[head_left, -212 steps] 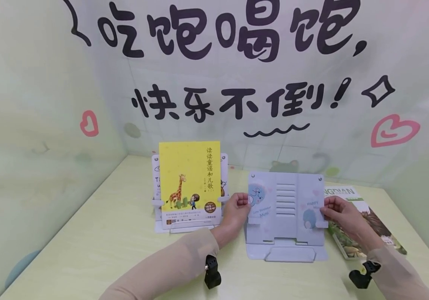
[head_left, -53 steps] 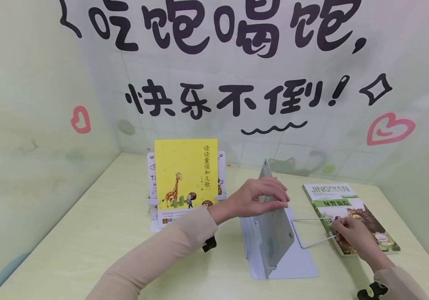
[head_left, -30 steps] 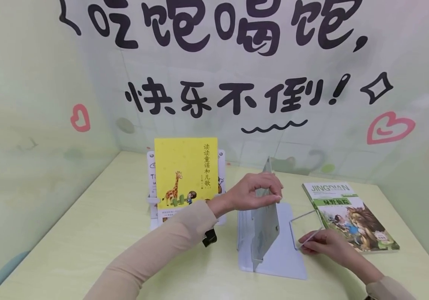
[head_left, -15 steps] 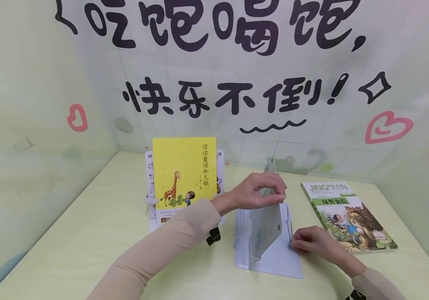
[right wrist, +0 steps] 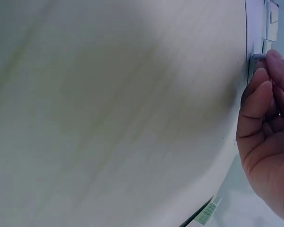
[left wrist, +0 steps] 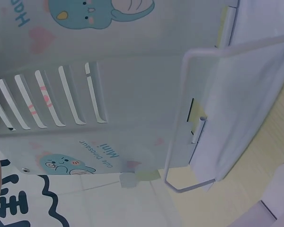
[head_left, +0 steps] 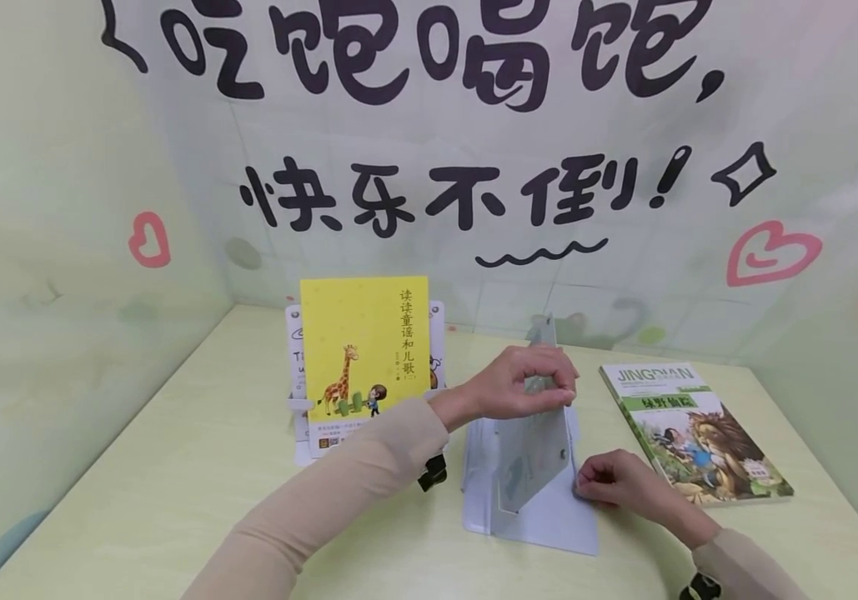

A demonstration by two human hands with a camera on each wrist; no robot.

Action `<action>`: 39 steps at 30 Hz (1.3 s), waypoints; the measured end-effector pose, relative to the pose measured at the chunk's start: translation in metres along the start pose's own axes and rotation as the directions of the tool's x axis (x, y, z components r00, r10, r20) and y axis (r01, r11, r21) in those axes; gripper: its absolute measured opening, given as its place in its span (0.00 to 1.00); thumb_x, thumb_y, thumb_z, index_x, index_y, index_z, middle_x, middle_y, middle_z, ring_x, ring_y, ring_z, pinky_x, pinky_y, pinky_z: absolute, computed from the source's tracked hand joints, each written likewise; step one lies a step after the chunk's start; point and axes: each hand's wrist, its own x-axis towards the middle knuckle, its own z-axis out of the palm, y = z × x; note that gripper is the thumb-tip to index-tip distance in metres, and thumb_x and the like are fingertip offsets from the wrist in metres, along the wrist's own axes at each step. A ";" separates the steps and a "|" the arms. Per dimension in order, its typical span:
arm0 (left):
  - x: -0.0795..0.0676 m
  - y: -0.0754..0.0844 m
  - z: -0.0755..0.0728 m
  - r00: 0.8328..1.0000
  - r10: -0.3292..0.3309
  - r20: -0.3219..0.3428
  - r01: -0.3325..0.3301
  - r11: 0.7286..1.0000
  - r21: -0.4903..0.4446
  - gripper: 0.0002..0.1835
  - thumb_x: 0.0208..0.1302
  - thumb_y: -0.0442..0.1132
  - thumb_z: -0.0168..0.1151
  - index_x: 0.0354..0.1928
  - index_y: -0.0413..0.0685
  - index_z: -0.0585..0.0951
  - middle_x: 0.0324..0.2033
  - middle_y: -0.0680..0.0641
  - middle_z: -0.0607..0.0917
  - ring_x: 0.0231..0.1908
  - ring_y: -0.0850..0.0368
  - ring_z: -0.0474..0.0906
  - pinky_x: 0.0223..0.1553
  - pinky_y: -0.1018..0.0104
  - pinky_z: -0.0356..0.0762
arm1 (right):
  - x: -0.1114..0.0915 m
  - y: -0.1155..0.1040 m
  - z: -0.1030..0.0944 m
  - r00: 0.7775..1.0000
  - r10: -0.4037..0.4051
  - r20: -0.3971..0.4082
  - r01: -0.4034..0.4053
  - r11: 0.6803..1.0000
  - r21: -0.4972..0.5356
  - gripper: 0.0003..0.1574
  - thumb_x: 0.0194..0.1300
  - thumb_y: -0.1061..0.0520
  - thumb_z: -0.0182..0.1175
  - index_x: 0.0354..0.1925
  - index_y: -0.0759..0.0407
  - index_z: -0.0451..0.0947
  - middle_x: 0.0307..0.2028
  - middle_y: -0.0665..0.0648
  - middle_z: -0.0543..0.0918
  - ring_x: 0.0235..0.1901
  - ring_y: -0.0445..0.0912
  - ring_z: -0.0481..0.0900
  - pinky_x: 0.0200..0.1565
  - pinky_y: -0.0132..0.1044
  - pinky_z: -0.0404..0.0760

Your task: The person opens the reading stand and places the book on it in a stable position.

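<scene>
A pale dinosaur-print book stand (head_left: 534,458) stands sideways on the table, its plate tilted up from its white base (head_left: 554,521). My left hand (head_left: 522,382) grips the upper edge of the plate. The left wrist view shows the printed, slotted face (left wrist: 137,90) with a white wire frame (left wrist: 176,118) in front of it. On the other side, my right hand (head_left: 616,485) is low by the base. In the right wrist view its thumb and forefinger pinch the end of a wire leg (right wrist: 258,56); most of that leg is hidden.
A yellow book (head_left: 368,333) rests upright on a second stand (head_left: 294,367) at the back left. A green-and-white book (head_left: 699,442) lies flat behind and right of my right hand. Printed cloth walls (head_left: 413,258) enclose the table (head_left: 196,467).
Over the last seconds the stand has turned from facing front to sideways. The wire leg, earlier pulled out to the right, has swung in towards the base with my right hand. Lately little moves.
</scene>
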 end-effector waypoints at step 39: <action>0.012 -0.005 0.017 0.997 0.020 0.073 -0.023 0.999 0.039 0.04 0.60 0.31 0.60 0.28 0.44 0.80 0.32 0.49 0.83 0.40 0.65 0.74 0.48 0.76 0.72 | 0.009 -0.006 0.011 0.997 0.082 0.005 -0.082 0.991 0.110 0.10 0.61 0.59 0.62 0.29 0.68 0.79 0.15 0.55 0.77 0.15 0.33 0.69 0.18 0.27 0.69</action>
